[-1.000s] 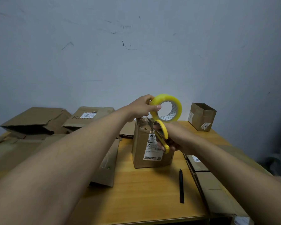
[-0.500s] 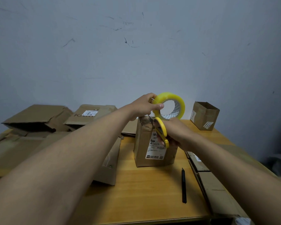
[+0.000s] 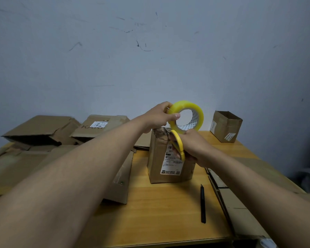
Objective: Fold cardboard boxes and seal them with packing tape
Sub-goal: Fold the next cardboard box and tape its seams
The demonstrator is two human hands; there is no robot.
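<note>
Fingers (image 3: 175, 115) pinch tape roll (image 3: 199, 111); box label (image 3: 172, 162) "P802".

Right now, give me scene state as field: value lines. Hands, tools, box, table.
left hand: grips tape roll, raised above the box
right hand: holds yellow-handled scissors at the box's top edge
box in work: upright, label facing camera, clear tape on top
black pen: lying on table, in front of the box, untouched
open small box: far right corner
flattened cartons: stacked at left
</note>
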